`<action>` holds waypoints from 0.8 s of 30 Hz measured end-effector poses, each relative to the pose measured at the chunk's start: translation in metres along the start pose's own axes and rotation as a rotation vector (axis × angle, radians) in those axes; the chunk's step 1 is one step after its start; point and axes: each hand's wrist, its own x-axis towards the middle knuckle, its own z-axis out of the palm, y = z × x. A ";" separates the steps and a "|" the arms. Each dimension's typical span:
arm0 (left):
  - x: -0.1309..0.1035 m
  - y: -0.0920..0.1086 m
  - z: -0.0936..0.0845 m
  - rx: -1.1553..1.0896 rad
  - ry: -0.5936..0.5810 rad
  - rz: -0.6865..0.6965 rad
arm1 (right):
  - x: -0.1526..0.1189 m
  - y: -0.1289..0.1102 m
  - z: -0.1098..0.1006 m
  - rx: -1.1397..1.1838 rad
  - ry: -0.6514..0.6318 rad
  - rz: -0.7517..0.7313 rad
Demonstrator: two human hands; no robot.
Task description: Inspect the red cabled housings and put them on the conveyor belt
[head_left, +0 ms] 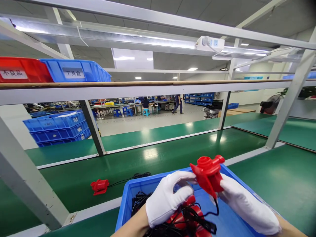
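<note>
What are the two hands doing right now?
Left hand: closed on the red plastic pump, above the blue bin.
Right hand: closed on the same pump, from the other side.

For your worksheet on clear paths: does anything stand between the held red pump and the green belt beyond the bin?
Only the far wall of the blue bin, which the red pump is already held above by both gloved hands; the green belt beyond looks open.

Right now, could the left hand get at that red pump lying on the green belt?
Probably yes. The red pump on the belt lies beyond the blue bin, nothing covering it, but the left hand is busy steadying the held red pump.
</note>
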 end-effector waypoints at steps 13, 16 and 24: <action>0.007 -0.013 -0.001 0.245 -0.010 -0.121 | 0.015 -0.005 -0.010 0.569 -0.060 0.165; 0.006 -0.013 0.003 0.360 -0.109 -0.124 | 0.016 -0.019 -0.021 0.540 -0.002 0.127; 0.001 -0.016 0.011 0.480 -0.315 -0.097 | 0.031 -0.080 -0.085 -0.503 0.421 0.018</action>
